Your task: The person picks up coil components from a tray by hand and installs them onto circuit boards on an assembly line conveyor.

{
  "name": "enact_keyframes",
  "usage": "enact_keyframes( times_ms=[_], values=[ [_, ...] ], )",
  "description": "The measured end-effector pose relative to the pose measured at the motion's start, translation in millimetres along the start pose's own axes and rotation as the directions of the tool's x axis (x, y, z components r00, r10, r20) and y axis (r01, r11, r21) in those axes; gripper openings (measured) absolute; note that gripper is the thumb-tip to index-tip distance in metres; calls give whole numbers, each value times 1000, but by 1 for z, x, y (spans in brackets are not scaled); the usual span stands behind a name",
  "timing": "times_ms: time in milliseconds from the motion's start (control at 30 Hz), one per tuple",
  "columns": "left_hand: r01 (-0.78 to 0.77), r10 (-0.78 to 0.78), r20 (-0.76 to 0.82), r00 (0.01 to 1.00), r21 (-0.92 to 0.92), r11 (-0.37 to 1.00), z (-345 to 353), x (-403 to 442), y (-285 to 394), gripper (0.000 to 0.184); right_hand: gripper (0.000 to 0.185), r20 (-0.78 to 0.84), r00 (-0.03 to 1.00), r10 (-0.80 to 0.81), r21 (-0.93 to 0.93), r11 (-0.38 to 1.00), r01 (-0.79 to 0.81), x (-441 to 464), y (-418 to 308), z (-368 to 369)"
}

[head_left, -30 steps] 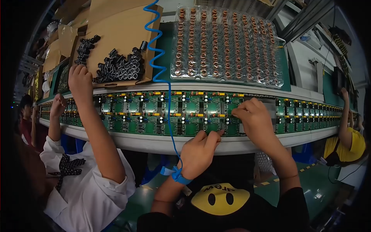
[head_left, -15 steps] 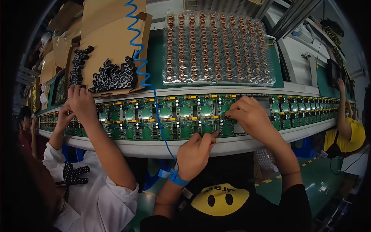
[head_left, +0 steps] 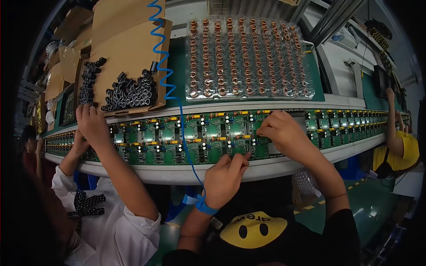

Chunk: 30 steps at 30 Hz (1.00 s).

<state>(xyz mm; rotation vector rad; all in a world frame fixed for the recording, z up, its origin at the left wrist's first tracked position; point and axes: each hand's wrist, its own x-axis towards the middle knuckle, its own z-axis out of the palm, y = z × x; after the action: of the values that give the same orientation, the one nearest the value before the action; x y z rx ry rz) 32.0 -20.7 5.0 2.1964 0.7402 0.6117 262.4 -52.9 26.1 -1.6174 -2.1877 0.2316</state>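
Green rectangular circuit boards (head_left: 213, 130) line the pale-edged bench (head_left: 177, 174); the right hand (head_left: 284, 131) bends over them, fingertips pinched narrow, contents unclear. The left hand (head_left: 224, 177) reaches to their near edge, fingers curled, its grip impossible to tell.

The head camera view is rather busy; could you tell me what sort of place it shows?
Probably an electronics assembly line: it shows long rows of green circuit boards, copper-coloured coils in a clear tray, and a blue wrist strap.
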Motion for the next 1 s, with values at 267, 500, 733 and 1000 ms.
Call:
enact_keyframes(
  times_ms=[267, 500, 733, 1000],
  values=[
    [71, -73, 34, 997, 54, 996, -3, 1, 5, 15, 25, -53, 998, 32, -2, 999, -32, -1, -3, 4],
    [89, -89, 31, 996, 18, 996, -1, 1, 3, 14, 25, -54, 998, 38, -6, 999, -39, -3, -2, 5],
    [97, -98, 41, 994, 26, 995, -4, 2, 5, 15, 19, -59, 993, 98, 39, 995, -96, -5, -3, 6],
    [77, -76, 45, 996, -6, 997, -6, 4, 7, 15, 13, -66, 991, 113, 49, 993, -110, -7, -3, 7]
  ],
)
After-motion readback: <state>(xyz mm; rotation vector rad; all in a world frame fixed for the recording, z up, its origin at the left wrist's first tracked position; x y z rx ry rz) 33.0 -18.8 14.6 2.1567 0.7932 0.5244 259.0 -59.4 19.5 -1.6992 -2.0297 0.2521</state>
